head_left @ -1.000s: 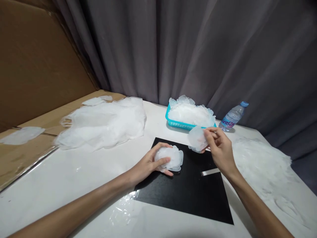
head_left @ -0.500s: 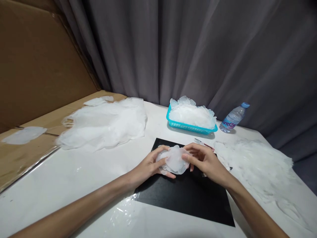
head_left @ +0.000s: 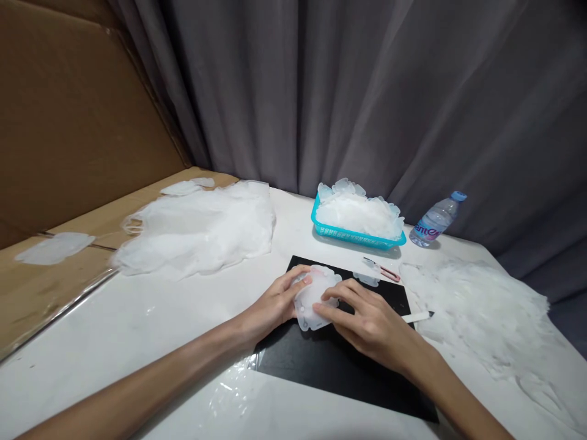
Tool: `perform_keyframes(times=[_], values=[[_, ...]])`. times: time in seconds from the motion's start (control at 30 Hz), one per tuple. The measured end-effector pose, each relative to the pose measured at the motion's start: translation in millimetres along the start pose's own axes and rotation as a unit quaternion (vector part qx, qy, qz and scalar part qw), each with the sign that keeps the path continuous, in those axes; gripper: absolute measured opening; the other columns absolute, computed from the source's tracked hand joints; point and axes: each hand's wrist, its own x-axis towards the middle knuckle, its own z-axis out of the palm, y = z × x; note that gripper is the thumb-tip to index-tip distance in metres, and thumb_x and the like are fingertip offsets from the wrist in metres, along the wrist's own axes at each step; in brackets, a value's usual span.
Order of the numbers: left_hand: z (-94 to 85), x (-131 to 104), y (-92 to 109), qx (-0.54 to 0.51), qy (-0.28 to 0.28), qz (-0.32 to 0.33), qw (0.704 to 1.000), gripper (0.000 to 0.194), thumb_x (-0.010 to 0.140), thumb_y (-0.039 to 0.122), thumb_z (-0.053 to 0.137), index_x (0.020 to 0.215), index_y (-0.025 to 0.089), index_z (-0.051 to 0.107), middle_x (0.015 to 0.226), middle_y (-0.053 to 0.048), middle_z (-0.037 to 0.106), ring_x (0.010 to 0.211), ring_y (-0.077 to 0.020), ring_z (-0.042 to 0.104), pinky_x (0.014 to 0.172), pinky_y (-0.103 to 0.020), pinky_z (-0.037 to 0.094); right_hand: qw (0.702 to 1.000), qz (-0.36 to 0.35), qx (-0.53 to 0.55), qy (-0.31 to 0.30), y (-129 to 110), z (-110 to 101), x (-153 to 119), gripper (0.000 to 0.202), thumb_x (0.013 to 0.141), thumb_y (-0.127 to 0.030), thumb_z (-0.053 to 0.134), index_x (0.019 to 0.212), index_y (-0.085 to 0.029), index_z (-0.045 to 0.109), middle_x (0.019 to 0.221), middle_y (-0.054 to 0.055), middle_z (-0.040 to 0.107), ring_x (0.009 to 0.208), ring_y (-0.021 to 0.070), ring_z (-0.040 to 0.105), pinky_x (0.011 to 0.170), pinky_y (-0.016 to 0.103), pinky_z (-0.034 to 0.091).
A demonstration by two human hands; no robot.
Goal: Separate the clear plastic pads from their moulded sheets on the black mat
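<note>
Over a black mat (head_left: 339, 379), my left hand (head_left: 279, 296) is closed on a translucent white piece with a wavy edge (head_left: 314, 324), thumb on its front face. It is held up and tilted; whether it is one layer or several I cannot tell. My right hand (head_left: 362, 311) has thumb and forefinger pinched at its right side. On the mat behind lie a similar clear piece (head_left: 367, 278) and red-handled tweezers (head_left: 389, 274). A white pen-like tool with a dark tip (head_left: 417, 316) sticks out beyond my right hand.
A turquoise basket (head_left: 358, 237) heaped with translucent pieces stands at the back, beside a water bottle (head_left: 438, 220). White filmy sheets (head_left: 206, 226) lie left, and a loose pile of thin white material (head_left: 486, 311) lies right. Cardboard (head_left: 68, 122) rises at far left.
The held piece has turned, its wavy edge now showing more plainly. My right hand has shifted down and left across it, uncovering the tweezers, the clear piece and the white tool.
</note>
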Motion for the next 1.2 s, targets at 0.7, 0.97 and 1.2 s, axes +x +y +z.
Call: perform_keyframes(times=[0.7, 0.97, 1.2], values=[[7.0, -5, 11, 0.083, 0.023, 0.012, 0.996, 0.052, 0.08, 0.028, 0.086, 0.124, 0.022, 0.059, 0.103, -0.002, 0.068, 0.093, -0.0177, 0.065, 0.083, -0.028, 0.056, 0.939, 0.338, -0.051, 0.029, 105, 21, -71, 0.028, 0.099, -0.045, 0.052, 0.113, -0.024, 0.065, 0.119, 0.012, 0.064, 0.11, 0.0345, 0.053, 0.097, 0.053, 0.05], [10.2, -3, 10, 0.088, 0.044, -0.003, 0.995, 0.051, 0.078, 0.027, 0.087, 0.121, 0.021, 0.059, 0.099, -0.002, 0.068, 0.088, -0.0177, 0.068, 0.075, -0.026, 0.057, 0.914, 0.391, 0.084, 0.066, 86, -1, -48, 0.025, 0.1, -0.046, 0.053, 0.1, -0.022, 0.061, 0.1, 0.008, 0.067, 0.091, 0.025, 0.065, 0.077, 0.037, 0.054], [7.5, -4, 4, 0.037, 0.021, -0.019, 0.999, 0.047, 0.084, 0.037, 0.082, 0.122, 0.022, 0.058, 0.111, -0.006, 0.068, 0.098, -0.0241, 0.069, 0.089, -0.041, 0.058, 0.899, 0.368, 0.138, 0.193, 49, -27, -18, 0.016, 0.098, -0.038, 0.064, 0.1, -0.022, 0.065, 0.095, 0.004, 0.071, 0.082, 0.0196, 0.068, 0.072, 0.032, 0.054]])
